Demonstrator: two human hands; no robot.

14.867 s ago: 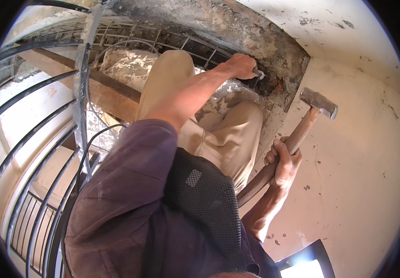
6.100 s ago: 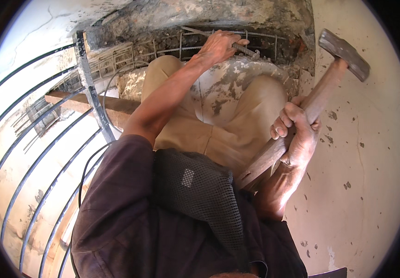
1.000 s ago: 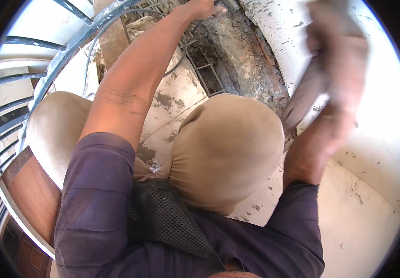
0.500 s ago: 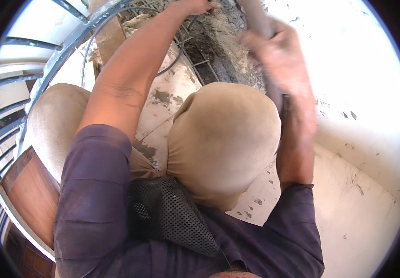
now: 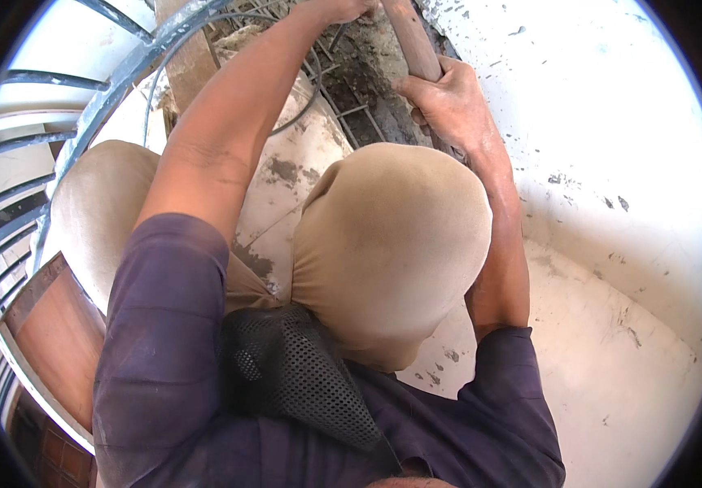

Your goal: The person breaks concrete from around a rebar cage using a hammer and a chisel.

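My right hand is wrapped around a thick wooden handle that slants up and out of the top edge. Whatever sits at the handle's far end is out of view. Cut off by the top edge, my left hand is closed, and what it grips is hidden. It lies left of the handle, over broken grey concrete with thin metal bars exposed in a dark hollow.
A blue metal railing curves along the left. Near it are a wooden board, a looped grey cable and a framed brown panel. A splattered white wall stands to the right. My bent knees fill the middle.
My right hand and the wooden handle have moved to the left and are no longer blurred. The left hand has stayed in nearly the same place.
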